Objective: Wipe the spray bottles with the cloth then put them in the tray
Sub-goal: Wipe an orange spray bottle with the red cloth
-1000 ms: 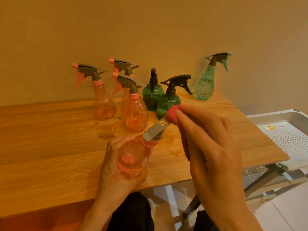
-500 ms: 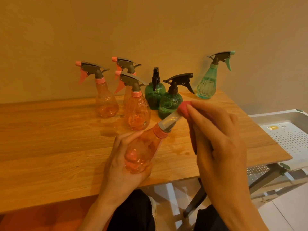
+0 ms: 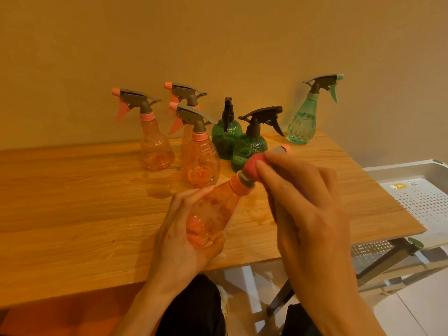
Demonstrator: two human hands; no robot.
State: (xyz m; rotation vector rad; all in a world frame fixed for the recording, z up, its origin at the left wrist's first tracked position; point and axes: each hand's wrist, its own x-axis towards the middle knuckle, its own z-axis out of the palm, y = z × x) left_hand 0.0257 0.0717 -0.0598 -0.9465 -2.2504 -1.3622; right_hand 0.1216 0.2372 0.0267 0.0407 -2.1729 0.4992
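From the head view, your left hand [image 3: 191, 229] grips the orange spray bottle [image 3: 213, 209], tilted above the table [image 3: 72, 214]. Your right hand [image 3: 308, 214] pinches the red cloth [image 3: 252, 166], now wrapped lower on the sprayer head, baring the nozzle tip. The white tray [image 3: 400, 168] sits right.

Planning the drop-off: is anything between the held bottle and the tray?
Nothing visible. The orange bottle is in the left hand above the table's front; the tray lies to the right past the table edge, and the other bottles stand farther back.
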